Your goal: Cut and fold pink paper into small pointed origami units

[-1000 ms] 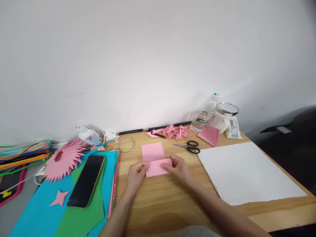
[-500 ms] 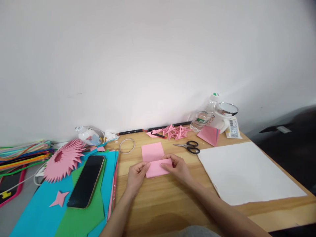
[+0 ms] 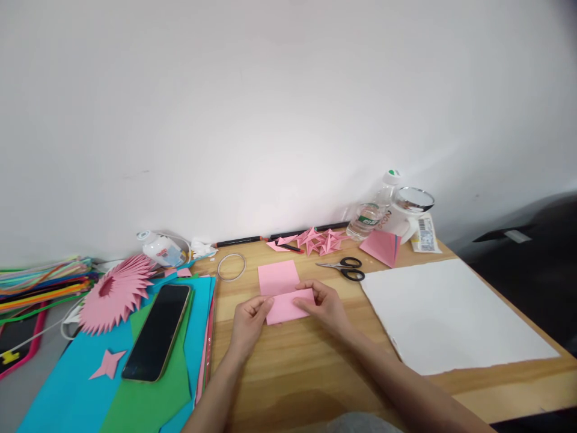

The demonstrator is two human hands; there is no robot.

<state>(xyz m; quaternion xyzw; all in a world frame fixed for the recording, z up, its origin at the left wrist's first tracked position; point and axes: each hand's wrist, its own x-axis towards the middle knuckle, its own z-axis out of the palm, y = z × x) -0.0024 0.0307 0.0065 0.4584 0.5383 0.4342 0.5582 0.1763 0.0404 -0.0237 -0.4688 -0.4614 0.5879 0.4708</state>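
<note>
A folded pink paper (image 3: 288,308) forms a narrow rectangle just above the wooden table. My left hand (image 3: 250,316) pinches its left end, thumb on top. At the other end my right hand (image 3: 325,305) grips the strip between thumb and fingers. Behind it lies a square pink sheet (image 3: 278,276), its near edge partly hidden by the held paper. Black-handled scissors (image 3: 347,267) rest to the right, blades pointing left. Several folded pink paper stars (image 3: 320,242) sit near the wall.
A white board (image 3: 455,316) covers the right of the table (image 3: 288,373). On the left, a phone (image 3: 157,331) and a pink pleated paper ring (image 3: 117,294) lie on coloured sheets (image 3: 76,376). A bracelet-like ring (image 3: 231,267), water bottle (image 3: 363,221) and mug (image 3: 399,225) stand farther back.
</note>
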